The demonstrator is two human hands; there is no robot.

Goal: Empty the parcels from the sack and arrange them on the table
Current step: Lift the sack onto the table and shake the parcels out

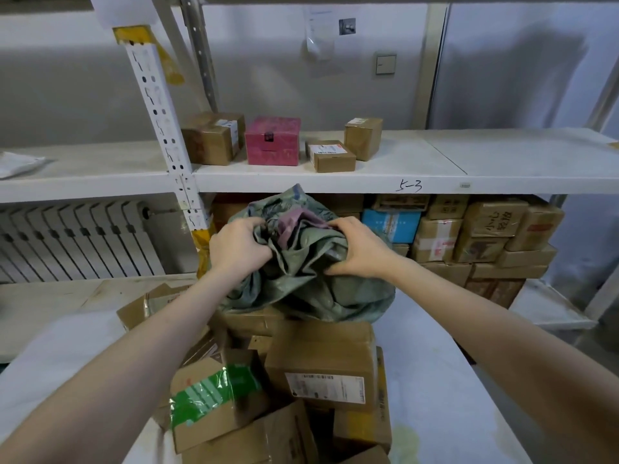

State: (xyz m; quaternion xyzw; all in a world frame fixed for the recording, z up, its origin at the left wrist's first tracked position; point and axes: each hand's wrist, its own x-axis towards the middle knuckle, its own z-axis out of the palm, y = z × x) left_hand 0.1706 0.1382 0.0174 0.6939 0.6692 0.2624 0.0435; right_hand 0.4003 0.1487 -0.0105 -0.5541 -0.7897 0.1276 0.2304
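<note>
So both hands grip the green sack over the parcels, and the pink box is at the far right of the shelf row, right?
No: the head view shows the pink box second from the left in that row, brown cartons on both sides. The left hand and right hand do grip the green sack over the parcels.

On the table [452, 396], about its middle: the parcel heap [321, 363]. Atop the heap's far end: the sack [301, 283], gripped at its top by the left hand [237, 246] on the left and the right hand [358, 252] on the right. Behind the table: the shelf [435, 159], with four boxes [273, 140] in a row left of its middle. Under the shelf, behind and right of the sack: stacked cartons [485, 229]. Further left under it: a radiator [67, 242].
</note>
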